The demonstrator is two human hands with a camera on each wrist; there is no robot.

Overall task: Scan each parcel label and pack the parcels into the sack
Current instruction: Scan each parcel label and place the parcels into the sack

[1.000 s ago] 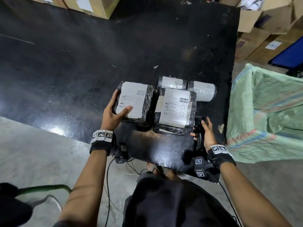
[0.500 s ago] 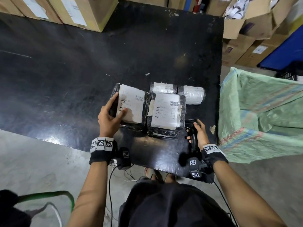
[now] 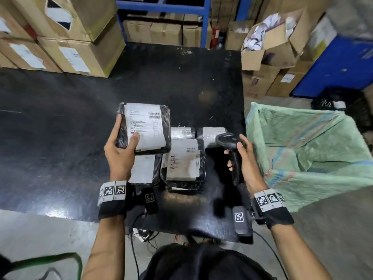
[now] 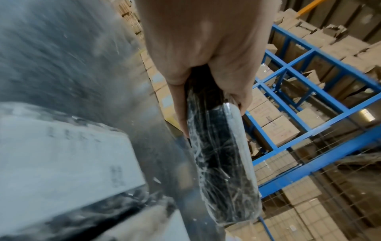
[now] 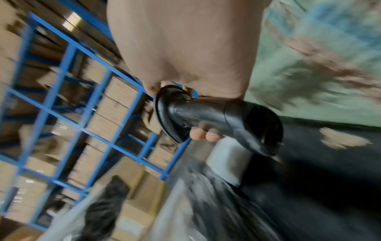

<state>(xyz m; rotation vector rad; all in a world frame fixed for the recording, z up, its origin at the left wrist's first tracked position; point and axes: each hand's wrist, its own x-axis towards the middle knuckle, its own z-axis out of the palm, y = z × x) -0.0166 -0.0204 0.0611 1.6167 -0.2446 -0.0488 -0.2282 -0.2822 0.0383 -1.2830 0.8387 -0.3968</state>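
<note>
My left hand holds a black-wrapped parcel with a white label above the black table, thumb on the label; the left wrist view shows the parcel's edge pinched between thumb and fingers. My right hand grips a black barcode scanner by its handle, head turned left toward the held parcel; the scanner fills the right wrist view. Other labelled parcels lie on the table: one under the held parcel, one beside it, two small rolls behind.
An open green woven sack stands right of the table. Cardboard boxes sit on the table's far left corner, with more boxes and a blue rack behind. Cables hang below the table's near edge.
My left hand has lifted the top left parcel off the pile, uncovering another under it. My right hand has raised the scanner from the table edge. The head view has tilted up.
</note>
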